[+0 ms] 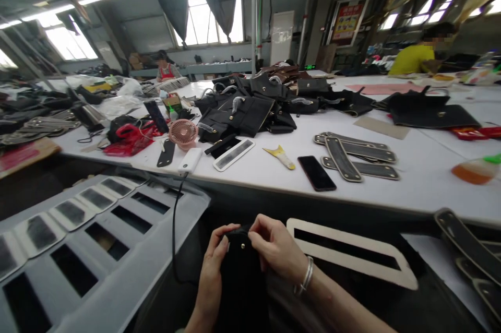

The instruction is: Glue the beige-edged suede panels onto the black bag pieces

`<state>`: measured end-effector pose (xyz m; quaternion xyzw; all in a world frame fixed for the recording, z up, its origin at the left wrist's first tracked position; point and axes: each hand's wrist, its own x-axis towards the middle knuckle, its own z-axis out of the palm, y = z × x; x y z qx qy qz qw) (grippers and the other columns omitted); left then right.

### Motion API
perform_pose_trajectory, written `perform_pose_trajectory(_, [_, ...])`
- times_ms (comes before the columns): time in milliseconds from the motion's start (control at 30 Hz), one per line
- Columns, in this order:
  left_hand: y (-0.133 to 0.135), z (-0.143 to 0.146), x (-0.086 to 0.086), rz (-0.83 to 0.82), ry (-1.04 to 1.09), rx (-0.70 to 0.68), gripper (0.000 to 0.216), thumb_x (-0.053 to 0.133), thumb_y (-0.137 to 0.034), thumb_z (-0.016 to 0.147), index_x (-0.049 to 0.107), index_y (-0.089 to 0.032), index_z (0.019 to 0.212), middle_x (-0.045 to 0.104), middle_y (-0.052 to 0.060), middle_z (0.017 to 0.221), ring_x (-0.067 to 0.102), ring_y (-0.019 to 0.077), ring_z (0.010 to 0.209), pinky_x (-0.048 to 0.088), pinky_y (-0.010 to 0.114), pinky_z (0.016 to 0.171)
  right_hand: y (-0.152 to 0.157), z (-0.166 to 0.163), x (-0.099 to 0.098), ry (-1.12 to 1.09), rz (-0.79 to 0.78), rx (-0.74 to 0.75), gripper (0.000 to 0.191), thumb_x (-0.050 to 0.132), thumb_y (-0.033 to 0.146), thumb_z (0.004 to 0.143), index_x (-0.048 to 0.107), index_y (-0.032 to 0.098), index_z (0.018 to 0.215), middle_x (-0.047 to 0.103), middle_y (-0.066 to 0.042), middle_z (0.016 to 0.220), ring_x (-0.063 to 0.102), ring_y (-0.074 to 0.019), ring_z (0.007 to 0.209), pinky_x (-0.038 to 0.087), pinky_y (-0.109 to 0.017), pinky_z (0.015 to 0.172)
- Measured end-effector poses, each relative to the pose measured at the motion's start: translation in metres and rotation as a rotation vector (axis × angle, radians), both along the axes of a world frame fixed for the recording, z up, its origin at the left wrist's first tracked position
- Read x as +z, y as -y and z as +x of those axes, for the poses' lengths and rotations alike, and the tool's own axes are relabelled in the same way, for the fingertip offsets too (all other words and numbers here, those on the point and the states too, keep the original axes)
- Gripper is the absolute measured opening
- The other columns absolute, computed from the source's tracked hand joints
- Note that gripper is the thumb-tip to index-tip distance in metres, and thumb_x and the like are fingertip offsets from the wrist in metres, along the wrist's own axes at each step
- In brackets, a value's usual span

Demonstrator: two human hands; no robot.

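Low in front of me, both hands hold a black bag piece (243,283) with a small gold stud (243,246) near its top. My left hand (210,273) grips its left edge, thumb at the front and fingers at the top. My right hand (278,250), with a silver bangle at the wrist, pinches the top right edge between thumb and fingers. Whether something small is in that pinch is hidden. Right of the hands lies a cream frame-shaped panel (405,275) with a long dark slot.
On the white table (270,187) lie a phone (317,173), stitched black straps (342,158), a pink fan (183,133), a white power bank (190,159) and heaped black bags (250,114). A cable (174,234) hangs at left beside a grey slotted rack (129,249). Other people work farther back.
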<state>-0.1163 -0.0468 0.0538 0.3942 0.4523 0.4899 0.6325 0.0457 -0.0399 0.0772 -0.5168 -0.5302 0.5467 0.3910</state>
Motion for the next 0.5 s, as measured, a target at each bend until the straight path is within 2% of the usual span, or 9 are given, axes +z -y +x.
perform_pose_trajectory(100, [-0.001, -0.004, 0.002, 0.024, 0.053, 0.018, 0.032, 0.058, -0.047, 0.088, 0.063, -0.021, 0.107, 0.067, 0.005, 0.108, 0.064, 0.0199, 0.091, 0.048, 0.026, 0.082, 0.018, -0.007, -0.012, 0.101, 0.057, -0.114, 0.033, 0.046, 0.051, 0.090, 0.047, 0.021, 0.077, 0.048, 0.005, 0.059, 0.047, -0.0105, 0.047, 0.035, -0.023, 0.044])
perform_pose_trajectory(167, [0.000, -0.004, 0.004, 0.035, 0.079, 0.014, 0.031, 0.058, -0.046, 0.089, 0.063, -0.022, 0.108, 0.067, 0.005, 0.106, 0.063, 0.0192, 0.089, 0.048, 0.026, 0.079, 0.031, -0.013, -0.023, 0.217, 0.102, -0.137, 0.035, 0.053, 0.055, 0.086, 0.048, 0.021, 0.080, 0.053, 0.002, 0.064, 0.051, -0.0140, 0.057, 0.038, -0.026, 0.054])
perform_pose_trajectory(233, [0.003, -0.002, 0.006, 0.053, 0.085, 0.024, 0.034, 0.058, -0.047, 0.088, 0.063, -0.022, 0.111, 0.067, 0.005, 0.106, 0.063, 0.0199, 0.089, 0.049, 0.026, 0.078, 0.041, -0.018, -0.033, 0.244, 0.114, -0.138, 0.035, 0.059, 0.054, 0.082, 0.052, 0.021, 0.088, 0.060, -0.003, 0.074, 0.057, -0.0187, 0.067, 0.042, -0.028, 0.061])
perform_pose_trajectory(300, [0.007, 0.001, 0.005, 0.088, 0.057, 0.056, 0.038, 0.059, -0.047, 0.088, 0.061, -0.022, 0.117, 0.066, 0.007, 0.111, 0.062, 0.0221, 0.094, 0.048, 0.029, 0.082, 0.045, -0.023, -0.040, 0.190, 0.118, -0.140, 0.036, 0.061, 0.053, 0.082, 0.054, 0.021, 0.098, 0.065, -0.006, 0.087, 0.061, -0.0224, 0.076, 0.045, -0.030, 0.067])
perform_pose_trajectory(367, [0.010, 0.001, 0.003, 0.119, 0.005, 0.088, 0.043, 0.056, -0.046, 0.090, 0.056, -0.022, 0.126, 0.064, 0.008, 0.116, 0.061, 0.0240, 0.101, 0.047, 0.032, 0.088, 0.044, -0.027, -0.043, 0.121, 0.128, -0.102, 0.035, 0.059, 0.052, 0.084, 0.056, 0.021, 0.100, 0.066, -0.008, 0.091, 0.061, -0.0233, 0.081, 0.046, -0.030, 0.071])
perform_pose_trajectory(500, [0.014, -0.002, 0.001, 0.111, -0.069, 0.129, 0.045, 0.050, -0.046, 0.093, 0.052, -0.022, 0.131, 0.066, 0.009, 0.115, 0.062, 0.0252, 0.103, 0.046, 0.034, 0.091, 0.040, -0.034, -0.047, -0.017, 0.119, -0.077, 0.035, 0.057, 0.056, 0.084, 0.055, 0.021, 0.085, 0.062, -0.004, 0.077, 0.059, -0.0203, 0.073, 0.046, -0.028, 0.065])
